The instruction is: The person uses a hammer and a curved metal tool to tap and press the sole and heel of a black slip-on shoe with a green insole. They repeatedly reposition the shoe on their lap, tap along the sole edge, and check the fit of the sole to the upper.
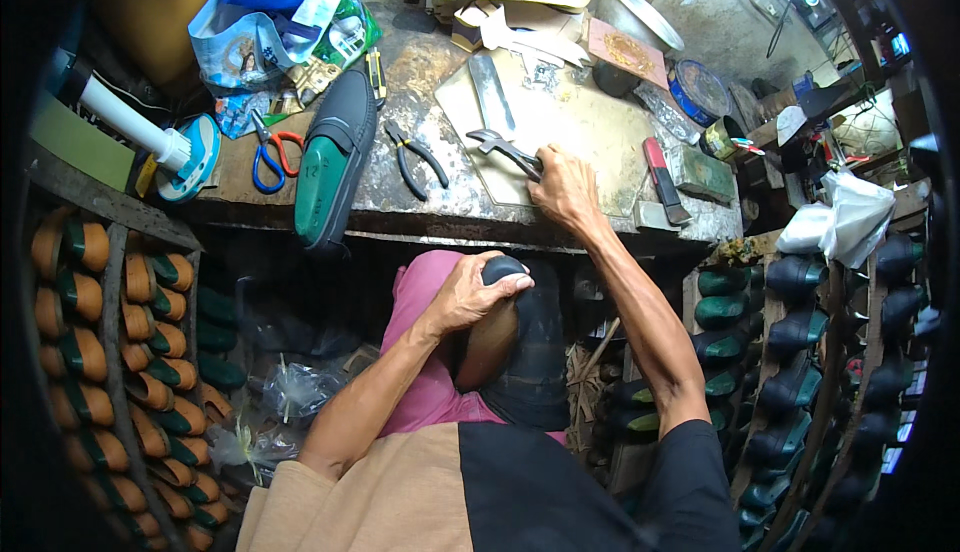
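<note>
Tan-and-black shirt point(380, 492) fills the lower centre; above it, my left hand point(462, 295) curls around a smooth, dark rounded piece point(502, 270), probably firm. Upper centre, my right hand point(565, 188) grips metal pincers point(512, 152), likely stiff and weighty, best held by the handles, at a scuffed workbench point(410, 67), shoe racks point(115, 297) lining both lower sides

A short dark number is showing on the green insole point(322, 197) of the dark loafer point(340, 120) lying on the desk point(412, 67). Printing is covering the blue-and-white bag point(225, 47) and the green packet point(352, 34), but any lettering there is appearing too small to read.
</note>
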